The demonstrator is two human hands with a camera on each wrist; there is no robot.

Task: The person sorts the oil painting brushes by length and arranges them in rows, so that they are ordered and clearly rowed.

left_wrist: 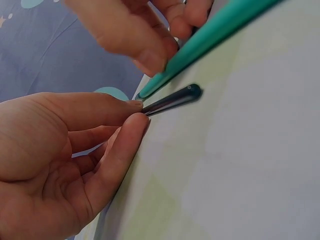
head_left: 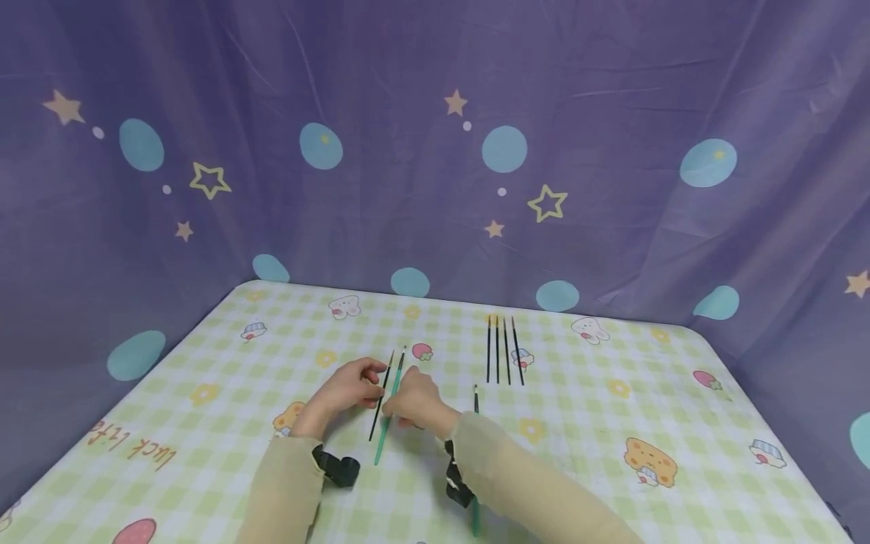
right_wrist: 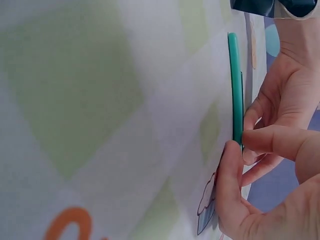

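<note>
Near the middle of the table, my left hand point(head_left: 347, 387) pinches a thin black paintbrush point(head_left: 374, 427) between thumb and finger, its dark rounded handle end point(left_wrist: 187, 93) sticking out in the left wrist view. Just to the right, a green-handled paintbrush point(head_left: 382, 442) lies almost parallel, bristles pointing away from me. My right hand point(head_left: 418, 397) has that green brush point(right_wrist: 234, 75) between thumb and forefinger, as the right wrist view shows. The two brushes are close together, and the hands nearly meet. Part of each brush is hidden behind fingers.
Several black paintbrushes point(head_left: 498, 351) lie side by side at the back, right of centre. Another green-handled brush point(head_left: 476, 400) lies partly beneath my right forearm. A checked cloth point(head_left: 578, 483) with cartoon prints covers the table; a purple curtain point(head_left: 408, 211) hangs behind it.
</note>
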